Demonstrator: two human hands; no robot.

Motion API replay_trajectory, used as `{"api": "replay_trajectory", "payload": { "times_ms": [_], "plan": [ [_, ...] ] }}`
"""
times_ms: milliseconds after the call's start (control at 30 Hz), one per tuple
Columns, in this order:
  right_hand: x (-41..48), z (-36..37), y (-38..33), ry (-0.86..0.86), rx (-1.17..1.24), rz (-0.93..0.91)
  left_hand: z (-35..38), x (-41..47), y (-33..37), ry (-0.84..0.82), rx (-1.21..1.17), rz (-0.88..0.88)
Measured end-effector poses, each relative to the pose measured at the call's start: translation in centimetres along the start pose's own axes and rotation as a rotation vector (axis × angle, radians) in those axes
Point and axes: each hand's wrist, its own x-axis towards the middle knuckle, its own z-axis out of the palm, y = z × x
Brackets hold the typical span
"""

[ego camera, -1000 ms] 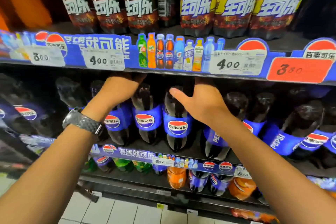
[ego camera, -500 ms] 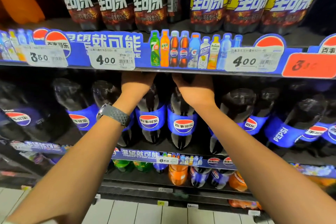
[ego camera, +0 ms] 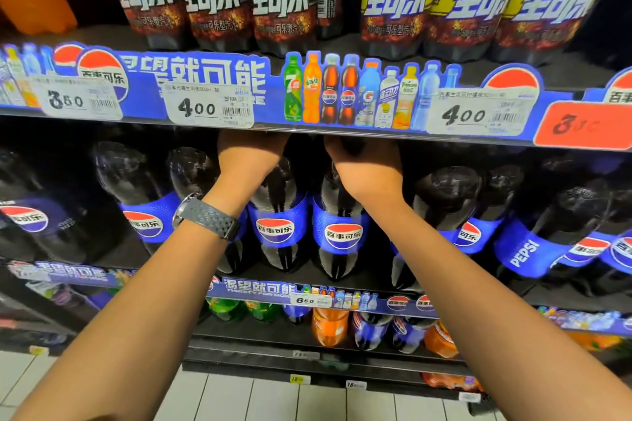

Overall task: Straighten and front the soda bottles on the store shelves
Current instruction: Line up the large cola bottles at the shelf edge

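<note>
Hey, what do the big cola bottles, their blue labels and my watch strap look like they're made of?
The big cola bottles look like clear glossy plastic: highlights glint on their dark shoulders. Their blue labels seem thin printed film with a slight sheen, wrapped tight. The watch strap looks like matte grey rubber or silicone, given its rows of small holes, though that is uncertain.

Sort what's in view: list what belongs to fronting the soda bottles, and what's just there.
In the job:
left hand, at the top of a large Pepsi bottle
right hand, gripping the neck of the neighbouring Pepsi bottle
sideways-labelled Pepsi bottle, further right

Just there:
price tags
wristwatch
orange soda bottles on the shelf below
floor tiles
</note>
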Motion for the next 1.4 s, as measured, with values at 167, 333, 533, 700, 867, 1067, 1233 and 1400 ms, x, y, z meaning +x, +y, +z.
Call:
{"api": "replay_trajectory", "payload": {
  "times_ms": [167,333,533,700,867,1067,1233,1400],
  "plan": [
    [0.3,0.1,0.2,-0.025,-0.033,-0.010,0.0,0.5,-0.2,0.010,0.087,0.024],
    [0.3,0.0,0.3,-0.051,0.013,0.003,0.5,0.7,0.2,-0.056,0.109,-0.008],
    [0.3,0.1,0.1,-0.040,-0.009,-0.009,0.8,0.5,-0.3,-0.055,0.093,0.014],
    [-0.2,0.3,0.5,-0.003,0.067,0.022,0.8,-0.6,-0.2,0.005,-0.065,0.004],
    [-0.5,-0.3,0.1,-0.011,0.167,0.080,0.3,-2.5,0.3,0.176,-0.244,-0.010],
    [-4.4,-5.6,0.5,0.023,-0.268,-0.207,1.1,-7.5,1.1,0.193,0.175,0.361],
    [-7.4,-11.9,3.2,0.103,-0.395,-0.343,2.0,-8.8,5.4,0.010,-0.089,0.521],
    [-6.5,-17.5,5.7,0.200,-0.562,-0.095,4.5,-8.8,9.9,-0.115,-0.156,0.395]
  ]
}}
